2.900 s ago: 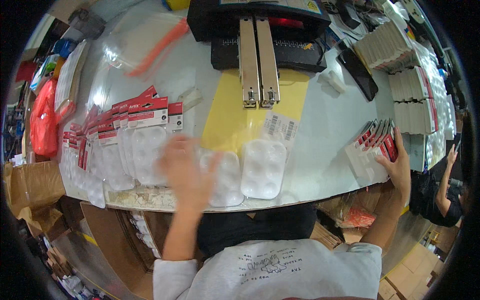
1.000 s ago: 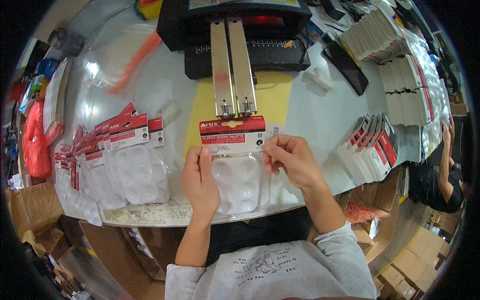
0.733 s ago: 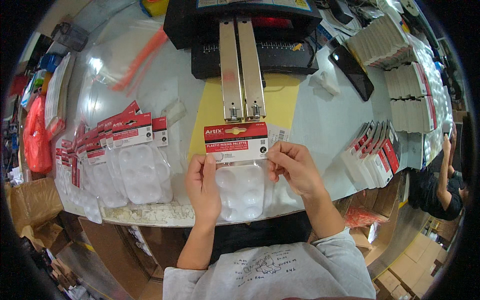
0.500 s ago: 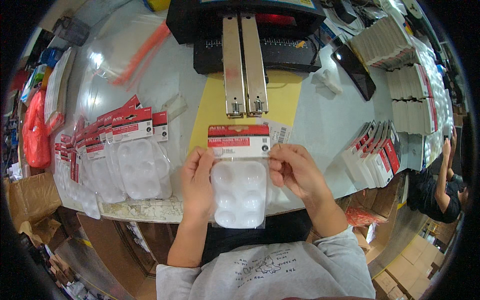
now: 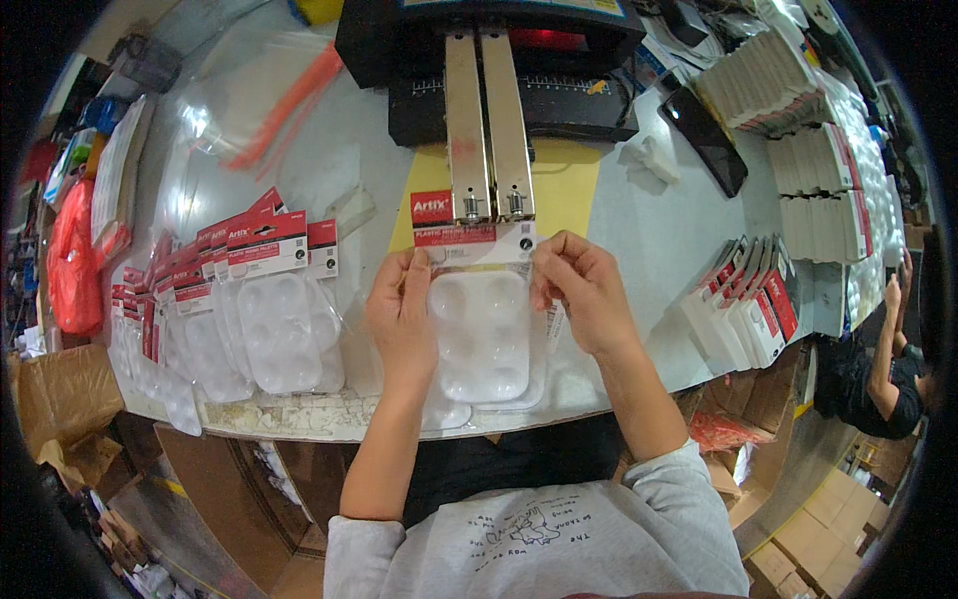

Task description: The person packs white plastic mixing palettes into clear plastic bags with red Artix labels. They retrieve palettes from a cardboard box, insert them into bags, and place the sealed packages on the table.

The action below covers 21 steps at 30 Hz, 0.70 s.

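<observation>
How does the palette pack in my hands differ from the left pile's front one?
The held pack is gripped by your left hand and right hand; the front pack lies untouched. The metal arms partly cover the held pack's card, while the front pack's card shows whole. Both packs have white welled palettes and red-and-white cards.

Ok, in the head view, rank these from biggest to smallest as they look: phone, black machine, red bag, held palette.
1. Black machine, cut off by the top edge
2. Held palette
3. Red bag and phone: too close to rank, with the bag near the bent rim
</observation>
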{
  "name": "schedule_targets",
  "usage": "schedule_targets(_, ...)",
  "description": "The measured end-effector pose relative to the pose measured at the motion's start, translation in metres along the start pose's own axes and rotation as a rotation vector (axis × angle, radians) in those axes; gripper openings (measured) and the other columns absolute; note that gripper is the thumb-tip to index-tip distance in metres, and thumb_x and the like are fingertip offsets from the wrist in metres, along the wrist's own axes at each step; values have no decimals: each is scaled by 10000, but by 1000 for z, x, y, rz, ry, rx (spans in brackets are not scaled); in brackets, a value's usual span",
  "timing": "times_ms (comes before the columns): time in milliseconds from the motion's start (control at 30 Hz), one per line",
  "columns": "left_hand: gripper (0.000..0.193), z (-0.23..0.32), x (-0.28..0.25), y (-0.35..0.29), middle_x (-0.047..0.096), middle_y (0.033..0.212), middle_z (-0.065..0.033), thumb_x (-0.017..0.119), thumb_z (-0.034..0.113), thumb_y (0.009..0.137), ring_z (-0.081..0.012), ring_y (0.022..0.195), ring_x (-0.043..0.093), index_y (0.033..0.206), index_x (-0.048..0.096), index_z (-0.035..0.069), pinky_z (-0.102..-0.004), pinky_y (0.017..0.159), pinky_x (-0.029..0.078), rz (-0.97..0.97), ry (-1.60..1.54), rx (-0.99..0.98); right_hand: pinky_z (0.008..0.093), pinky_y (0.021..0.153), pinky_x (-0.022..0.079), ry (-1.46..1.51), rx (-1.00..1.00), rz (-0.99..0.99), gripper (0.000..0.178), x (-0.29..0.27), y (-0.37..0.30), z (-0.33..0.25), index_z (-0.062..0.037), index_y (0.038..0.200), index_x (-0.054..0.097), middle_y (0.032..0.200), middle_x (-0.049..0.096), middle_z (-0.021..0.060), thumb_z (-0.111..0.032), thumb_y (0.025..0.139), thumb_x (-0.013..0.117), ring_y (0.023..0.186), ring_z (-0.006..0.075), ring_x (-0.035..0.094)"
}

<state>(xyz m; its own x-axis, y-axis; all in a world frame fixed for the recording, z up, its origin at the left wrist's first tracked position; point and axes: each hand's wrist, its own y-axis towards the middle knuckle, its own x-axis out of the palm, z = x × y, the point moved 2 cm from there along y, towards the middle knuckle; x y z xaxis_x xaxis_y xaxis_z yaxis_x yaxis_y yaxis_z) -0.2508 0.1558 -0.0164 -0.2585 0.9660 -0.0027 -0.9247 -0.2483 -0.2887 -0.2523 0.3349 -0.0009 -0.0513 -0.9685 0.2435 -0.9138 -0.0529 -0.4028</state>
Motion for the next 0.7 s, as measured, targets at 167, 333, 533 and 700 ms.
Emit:
schedule_targets(167, 248, -8, 4, 20, 510, 740, -24, 501, 185, 943, -95, 698, 462, 815, 546, -22, -224, 668, 394, 15, 101, 176, 218, 532, 396, 86, -70, -6, 129, -11, 18, 8, -22, 808, 526, 664, 506, 17, -109, 903, 526, 562, 101, 492)
schedule_targets(333, 242, -9, 11, 16, 508, 738, -28, 497, 178, 942, -100, 694, 463, 804, 539, -16, -230, 673, 399, 34, 107, 211, 224, 542, 411, 111, -106, -30, 138, -8, 16, 10, -12, 841, 563, 696, 545, 28, -126, 910, 526, 598, 98, 528)
schedule_targets(533, 270, 26, -69, 13, 588, 847, -79, 495, 225, 934, -183, 784, 535, 903, 591, -26, -312, 740, 427, 186, 585, 166, 295, 734, 486, -1083, -531, 569, 350, -71, -56, -74, -65, 1016, 642, 910, 658, 65, -125, 690, 753, 846, 175, 623)
schedule_targets(700, 280, 59, -120, -1, 492, 1138, -213, 559, 250, 887, -332, 1034, 478, 959, 579, -19, -419, 876, 378, 573, 1301, 573, 339, 1035, 327, -1228, -213, 487, 990, -214, -109, -96, 18, 1360, 346, 1375, 406, 196, -262, 555, 850, 1243, 249, 423)
